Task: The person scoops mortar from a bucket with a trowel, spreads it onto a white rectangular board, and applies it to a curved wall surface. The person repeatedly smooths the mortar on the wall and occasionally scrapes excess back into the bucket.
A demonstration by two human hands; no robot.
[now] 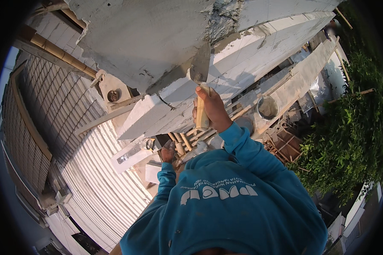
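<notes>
My right hand (210, 108) is closed round the pale handle of a trowel (202, 63), whose mortar-smeared blade lies against the grey rendered surface (136, 40) at a damp seam above a white block ledge (242, 59). Lower down, my left hand (168, 151) has curled fingers beside bamboo poles (178, 146); what they grip is too small to make out. A white plank-like piece with a yellow-and-black handled tool (150, 144) lies just left of that hand.
A bucket of mortar (268, 108) stands on a long board (298, 85) to the right. Corrugated roofing (93, 170) and wire grid lie below left, with a small pot (112, 96) on a plank. Bamboo scaffolding crosses upper left; leafy branches (340, 148) fill the right.
</notes>
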